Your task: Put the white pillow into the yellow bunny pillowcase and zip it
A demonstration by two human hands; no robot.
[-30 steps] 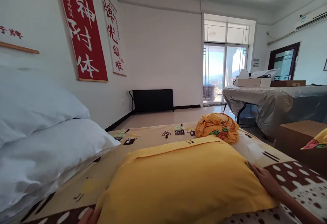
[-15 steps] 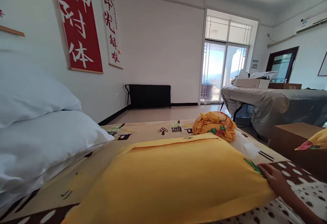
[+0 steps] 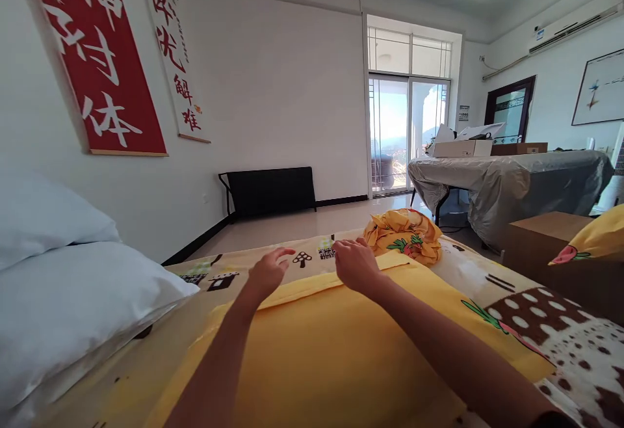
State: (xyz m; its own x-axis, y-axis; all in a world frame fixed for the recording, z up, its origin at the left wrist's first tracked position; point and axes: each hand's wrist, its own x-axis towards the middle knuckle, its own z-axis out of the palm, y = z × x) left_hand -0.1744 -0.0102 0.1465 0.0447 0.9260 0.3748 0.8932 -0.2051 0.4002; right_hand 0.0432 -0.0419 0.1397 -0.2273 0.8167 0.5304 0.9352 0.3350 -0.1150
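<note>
A yellow pillowcase [image 3: 312, 356] lies spread on the patterned bedding, a long folded opening edge along its far side. Above the left part of that edge is my left hand [image 3: 267, 276], thumb and fingers apart, with nothing in it. My right hand [image 3: 358, 267] is over the same far edge further right, its fingers curled together; what they hold, if anything, is hidden. A green-leaved print [image 3: 480, 314] marks the pillowcase's right side. Just beyond my right hand sits a crumpled bundle of orange-yellow fabric [image 3: 404, 236].
White pillows [image 3: 92, 304] are stacked at the left of the bed. On the right stand a cardboard box [image 3: 541, 229] with yellow cloth [image 3: 595, 239] over it and a plastic-covered table [image 3: 502, 181]. A black folded frame [image 3: 270, 190] leans by the far wall.
My right hand has left the pillowcase's right side and moved to its far edge. My left hand has come into view. The pillowcase's right side lies flatter, and the view has shifted right.
</note>
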